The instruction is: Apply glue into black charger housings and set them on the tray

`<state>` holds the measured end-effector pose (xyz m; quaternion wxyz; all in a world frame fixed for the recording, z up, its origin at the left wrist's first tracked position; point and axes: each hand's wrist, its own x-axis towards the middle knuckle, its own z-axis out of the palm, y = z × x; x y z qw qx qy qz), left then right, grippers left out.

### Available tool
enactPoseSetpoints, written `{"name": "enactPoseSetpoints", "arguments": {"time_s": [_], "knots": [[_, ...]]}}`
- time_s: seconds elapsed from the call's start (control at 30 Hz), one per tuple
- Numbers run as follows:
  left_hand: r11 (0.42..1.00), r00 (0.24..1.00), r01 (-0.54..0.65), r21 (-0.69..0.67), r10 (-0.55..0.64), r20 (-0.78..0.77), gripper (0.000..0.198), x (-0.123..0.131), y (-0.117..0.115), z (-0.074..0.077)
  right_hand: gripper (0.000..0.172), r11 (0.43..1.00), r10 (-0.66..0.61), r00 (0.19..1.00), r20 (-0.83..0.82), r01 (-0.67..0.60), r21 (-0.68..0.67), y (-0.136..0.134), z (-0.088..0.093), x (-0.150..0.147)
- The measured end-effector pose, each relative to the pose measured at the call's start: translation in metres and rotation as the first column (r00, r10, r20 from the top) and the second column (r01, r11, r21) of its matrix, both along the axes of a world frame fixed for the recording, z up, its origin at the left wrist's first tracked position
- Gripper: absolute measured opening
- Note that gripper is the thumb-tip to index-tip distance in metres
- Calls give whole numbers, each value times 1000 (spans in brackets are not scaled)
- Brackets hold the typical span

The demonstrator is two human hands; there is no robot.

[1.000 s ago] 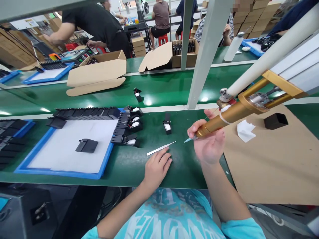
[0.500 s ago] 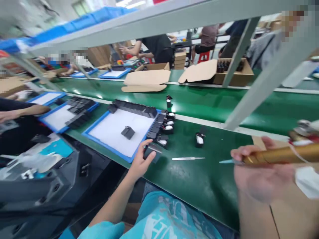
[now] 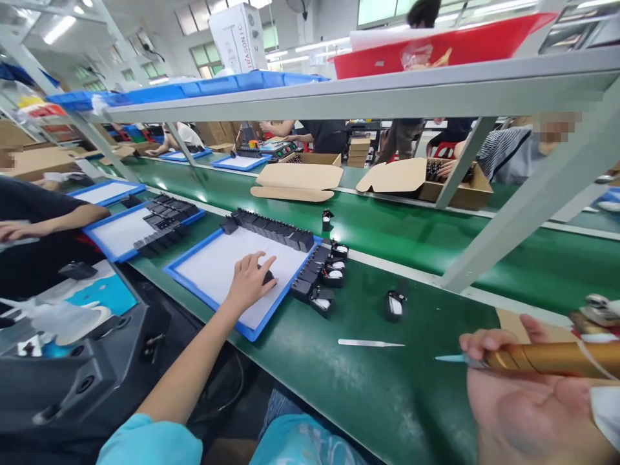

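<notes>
My left hand [image 3: 249, 281] is over the white-lined blue-rimmed tray [image 3: 208, 258], with thumb and forefinger around a small black box [image 3: 266, 275], partly hidden by the fingers. On the right, my right hand [image 3: 523, 394] grips a gold-barrelled glue dispenser [image 3: 547, 359] with a pale blue tapered nozzle pointing left. Between my hands, metal tweezers [image 3: 371, 343] lie on the green bench. Beyond them is an open black case [image 3: 395, 305] with a white part inside. Several more open cases [image 3: 334, 274] stand beside the tray's right edge, next to a row of closed black boxes [image 3: 310, 271].
Another tray [image 3: 116, 236] with black boxes is at the left, near a co-worker's arm [image 3: 72, 216]. A green conveyor [image 3: 290, 210] runs behind the bench. A slanted grey post [image 3: 523, 194] rises at the right, and a shelf [image 3: 310, 97] crosses overhead.
My left hand has moved left from the black box at the row's near end to the one on the tray. My right hand still holds the dispenser. The view has tilted up.
</notes>
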<state>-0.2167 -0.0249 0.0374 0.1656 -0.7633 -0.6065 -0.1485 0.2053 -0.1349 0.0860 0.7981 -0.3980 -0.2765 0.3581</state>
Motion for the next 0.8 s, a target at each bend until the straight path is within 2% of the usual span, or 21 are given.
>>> {"name": "enactPoseSetpoints", "arguments": {"time_s": [0.07, 0.13, 0.17, 0.2, 0.23, 0.3, 0.33, 0.4, 0.47, 0.53, 0.67, 0.8], "knots": [[997, 992, 58, 51, -63, 107, 53, 16, 27, 21, 58, 1000, 9, 1000, 5, -9, 20, 2, -7, 4], [996, 968, 87, 9, -87, 237, 57, 40, 73, 44, 61, 999, 13, 1000, 17, -13, 32, 3, -12, 8], [995, 957, 64, -74, -40, 286, 60, 54, 100, 54, 61, 999, 14, 1000, 24, -15, 34, 3, -13, 9], [977, 950, 1, -213, 65, 305, 65, 69, 129, 63, 60, 999, 12, 1000, 27, -13, 33, 3, -14, 10], [960, 945, -28, -278, 116, 305, 71, 83, 157, 69, 59, 1000, 7, 1000, 30, -8, 30, 3, -15, 10], [918, 930, -96, -386, 220, 293, 84, 107, 204, 75, 56, 1000, -9, 999, 39, 8, 30, 4, -16, 11], [898, 922, -124, -422, 261, 285, 84, 115, 223, 75, 55, 999, -23, 999, 43, 21, 31, 4, -17, 11], [854, 904, -173, -490, 335, 265, 70, 124, 247, 70, 53, 998, -44, 998, 50, 42, 37, 5, -19, 12], [818, 891, -203, -538, 383, 246, 48, 124, 260, 61, 52, 999, -41, 997, 60, 39, 37, 6, -21, 12], [788, 883, -221, -575, 412, 225, 35, 119, 265, 52, 51, 999, -29, 998, 60, 28, 21, 6, -22, 13], [751, 880, -261, -606, 444, 171, 33, 109, 263, 42, 53, 1000, -28, 997, 67, 27, 11, 4, -24, 13], [771, 892, -256, -583, 421, 165, 35, 110, 245, 47, 55, 1000, -10, 998, 66, 9, 27, 5, -25, 13]]}}
